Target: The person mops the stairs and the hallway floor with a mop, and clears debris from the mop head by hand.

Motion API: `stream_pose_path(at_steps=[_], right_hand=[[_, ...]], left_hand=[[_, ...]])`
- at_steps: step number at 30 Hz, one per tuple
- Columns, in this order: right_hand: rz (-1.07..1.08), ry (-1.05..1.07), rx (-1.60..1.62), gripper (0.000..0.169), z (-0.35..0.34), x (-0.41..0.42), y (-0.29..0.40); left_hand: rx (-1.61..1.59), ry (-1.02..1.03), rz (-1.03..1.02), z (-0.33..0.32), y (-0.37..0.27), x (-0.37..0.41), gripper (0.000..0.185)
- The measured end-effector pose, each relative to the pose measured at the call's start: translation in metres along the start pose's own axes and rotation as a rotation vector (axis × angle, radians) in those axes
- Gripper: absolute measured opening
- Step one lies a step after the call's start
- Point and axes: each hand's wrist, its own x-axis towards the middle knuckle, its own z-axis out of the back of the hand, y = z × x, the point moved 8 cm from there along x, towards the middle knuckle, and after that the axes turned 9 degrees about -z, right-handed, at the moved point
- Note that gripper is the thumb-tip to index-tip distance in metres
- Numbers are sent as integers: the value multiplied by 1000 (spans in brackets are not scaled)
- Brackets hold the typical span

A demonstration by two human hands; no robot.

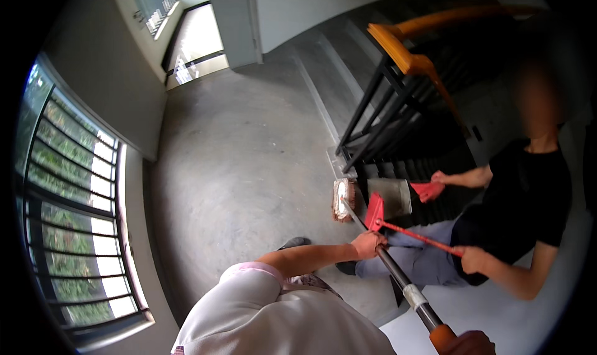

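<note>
My left hand point(369, 244) is closed round the dark metal pole point(394, 268) partway along it. Lower right, my right hand point(468, 343) grips the pole's orange end. The pole leads to a mop or brush head point(343, 200) with a brownish fringe, which rests on the grey floor beside the stairs. Just right of that head, a red dustpan-like plate point(375, 211) on a thin red handle is held by another person point(517, 205). That person's other hand is at a red object point(426, 191), its kind unclear, near a greyish square panel point(389, 196).
Stairs point(322, 75) rise at the top, beside a black metal railing point(373, 117) with an orange handrail point(415, 63). Dark steps lie beyond the railing's foot. A barred window point(74, 215) stands at the left, a doorway point(196, 42) at the upper left.
</note>
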Motion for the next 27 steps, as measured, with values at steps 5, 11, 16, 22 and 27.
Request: stream_pose_path(at_steps=[5,11,16,22,27], right_hand=[[181,48,85,34,31,-22,11],[38,-819,-209,32,66,-33,-110],[-448,-578,336,31,-19,76,-229],[-753,66,217,23,-156,237,-324],[-821,267,6,24,-222,342,-397]], left_hand=[[231,-45,97,68,-42,-21,12],[435,-133,437,210,-7,-56,20],[560,-339,690,390,7,-120,22],[618,-402,935,551,53,-223,26],[610,-557,1135,654,114,-317,24]])
